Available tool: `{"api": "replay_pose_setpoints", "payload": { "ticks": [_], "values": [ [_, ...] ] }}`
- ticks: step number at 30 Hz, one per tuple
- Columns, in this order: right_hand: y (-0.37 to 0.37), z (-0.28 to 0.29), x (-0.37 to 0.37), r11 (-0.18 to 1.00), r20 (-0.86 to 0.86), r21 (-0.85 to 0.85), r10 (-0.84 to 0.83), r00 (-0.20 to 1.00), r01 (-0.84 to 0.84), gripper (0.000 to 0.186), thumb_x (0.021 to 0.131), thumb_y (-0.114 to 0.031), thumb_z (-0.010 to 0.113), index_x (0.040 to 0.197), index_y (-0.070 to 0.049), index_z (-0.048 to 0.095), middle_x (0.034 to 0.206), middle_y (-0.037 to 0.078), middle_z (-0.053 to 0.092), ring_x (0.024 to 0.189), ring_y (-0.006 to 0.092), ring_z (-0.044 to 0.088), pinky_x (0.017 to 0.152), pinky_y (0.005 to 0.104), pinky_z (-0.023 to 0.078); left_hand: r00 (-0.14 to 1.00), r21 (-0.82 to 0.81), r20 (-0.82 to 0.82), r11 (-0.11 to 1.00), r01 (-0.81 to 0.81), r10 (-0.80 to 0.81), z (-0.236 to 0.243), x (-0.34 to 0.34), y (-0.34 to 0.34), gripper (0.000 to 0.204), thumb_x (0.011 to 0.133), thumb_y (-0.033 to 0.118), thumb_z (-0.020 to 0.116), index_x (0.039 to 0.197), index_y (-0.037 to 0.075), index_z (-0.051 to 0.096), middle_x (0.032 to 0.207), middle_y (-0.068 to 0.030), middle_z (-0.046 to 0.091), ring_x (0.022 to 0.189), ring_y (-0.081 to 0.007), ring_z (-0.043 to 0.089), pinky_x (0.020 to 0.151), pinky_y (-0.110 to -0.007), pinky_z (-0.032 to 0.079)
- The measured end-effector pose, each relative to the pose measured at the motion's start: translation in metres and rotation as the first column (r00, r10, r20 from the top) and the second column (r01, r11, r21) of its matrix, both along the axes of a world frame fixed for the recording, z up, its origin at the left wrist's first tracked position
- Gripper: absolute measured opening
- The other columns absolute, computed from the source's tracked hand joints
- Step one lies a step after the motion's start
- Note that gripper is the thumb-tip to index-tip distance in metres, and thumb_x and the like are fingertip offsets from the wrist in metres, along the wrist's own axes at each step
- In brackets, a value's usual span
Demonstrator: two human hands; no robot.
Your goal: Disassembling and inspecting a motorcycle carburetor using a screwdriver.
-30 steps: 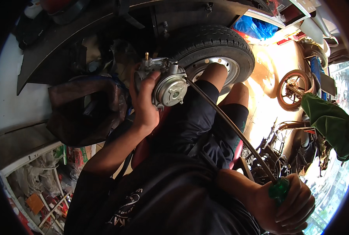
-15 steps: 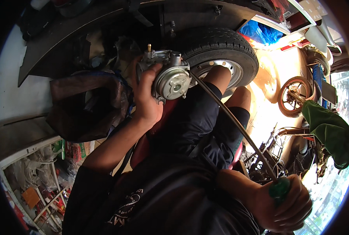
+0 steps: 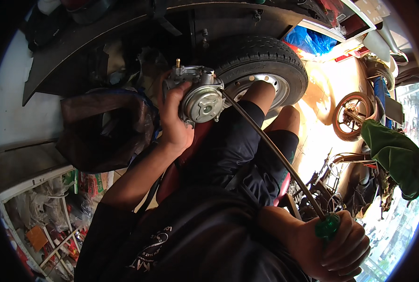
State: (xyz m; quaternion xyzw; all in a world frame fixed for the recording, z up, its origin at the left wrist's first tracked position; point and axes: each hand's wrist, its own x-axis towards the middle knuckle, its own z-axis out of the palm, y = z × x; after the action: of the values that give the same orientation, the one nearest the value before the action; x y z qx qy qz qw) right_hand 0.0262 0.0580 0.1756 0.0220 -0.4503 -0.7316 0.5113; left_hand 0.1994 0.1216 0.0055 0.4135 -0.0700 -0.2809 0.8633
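My left hand (image 3: pixel 176 124) grips a silver metal carburetor (image 3: pixel 203 104), which has a round cover facing up toward me and a small brass nipple on top. My right hand (image 3: pixel 334 246) is wrapped round the green handle (image 3: pixel 327 225) of a long screwdriver (image 3: pixel 275 148). Its steel shaft runs up to the right side of the carburetor, where the tip meets the body or lies just behind it; I cannot tell which. My knees, in black shorts, are bent below the carburetor.
Behind stands a car tyre on a silver rim (image 3: pixel 270 63) under a dark bench (image 3: pixel 101 19). A dark bag (image 3: pixel 99 136) and a shelf of packets (image 3: pixel 45 207) are at left. At right are a blue plastic bag (image 3: pixel 310 40), an orange motorcycle wheel (image 3: pixel 345 115) and a green cloth (image 3: pixel 390 160).
My right hand and the screwdriver handle have shifted slightly left. My left hand and the carburetor moved a little up and right, then slightly back, along with the view.
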Motion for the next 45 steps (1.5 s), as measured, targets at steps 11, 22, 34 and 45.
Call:
{"api": "replay_pose_setpoints", "payload": {
  "ticks": [11,22,34,45],
  "values": [
    [-0.025,-0.007,-0.078,0.966,-0.711,-0.208,-0.257,0.655,0.153,0.036,0.104,-0.04,0.058,0.074,-0.019,0.057,0.065,-0.007,0.053,0.06,0.007,0.051,0.058,0.0221,0.045,0.995,0.074,-0.016,0.992,0.1,-0.099,0.003,0.004,0.005,0.019,0.098,0.018,0.061,0.111,0.004,0.063,0.102,-0.0073,0.068,0.096,-0.0165,0.069,0.087,-0.031,0.055],
    [-0.039,-0.007,-0.064,0.95,-0.711,-0.25,-0.311,0.631,0.186,0.038,0.102,-0.041,0.059,0.071,-0.019,0.056,0.064,-0.007,0.053,0.057,0.006,0.051,0.054,0.02,0.043,0.993,0.094,-0.009,0.988,0.119,-0.119,0.006,-0.006,0.003,0.029,0.094,0.015,0.063,0.12,0.004,0.057,0.106,-0.0077,0.066,0.094,-0.0162,0.069,0.085,-0.031,0.057],
    [-0.019,-0.021,-0.069,0.95,-0.75,-0.273,-0.31,0.584,0.153,0.039,0.101,-0.042,0.06,0.069,-0.019,0.055,0.063,-0.007,0.053,0.054,0.0049,0.051,0.051,0.0177,0.041,0.995,0.092,-0.083,0.994,0.054,-0.046,-0.004,-0.006,0.001,0.022,0.098,0.014,0.06,0.118,0.004,0.06,0.105,-0.0066,0.068,0.093,-0.0154,0.069,0.086,-0.031,0.057],
    [-0.028,-0.015,-0.077,0.946,-0.742,-0.281,-0.321,0.588,0.162,0.041,0.099,-0.043,0.062,0.067,-0.019,0.055,0.062,-0.007,0.053,0.052,0.0039,0.05,0.047,0.0157,0.039,0.993,0.178,-0.064,0.978,0.111,-0.101,0.009,0.003,0.006,0.023,0.1,0.022,0.06,0.113,0.004,0.066,0.103,-0.0076,0.07,0.092,-0.0159,0.07,0.087,-0.031,0.055]
  ]
}}
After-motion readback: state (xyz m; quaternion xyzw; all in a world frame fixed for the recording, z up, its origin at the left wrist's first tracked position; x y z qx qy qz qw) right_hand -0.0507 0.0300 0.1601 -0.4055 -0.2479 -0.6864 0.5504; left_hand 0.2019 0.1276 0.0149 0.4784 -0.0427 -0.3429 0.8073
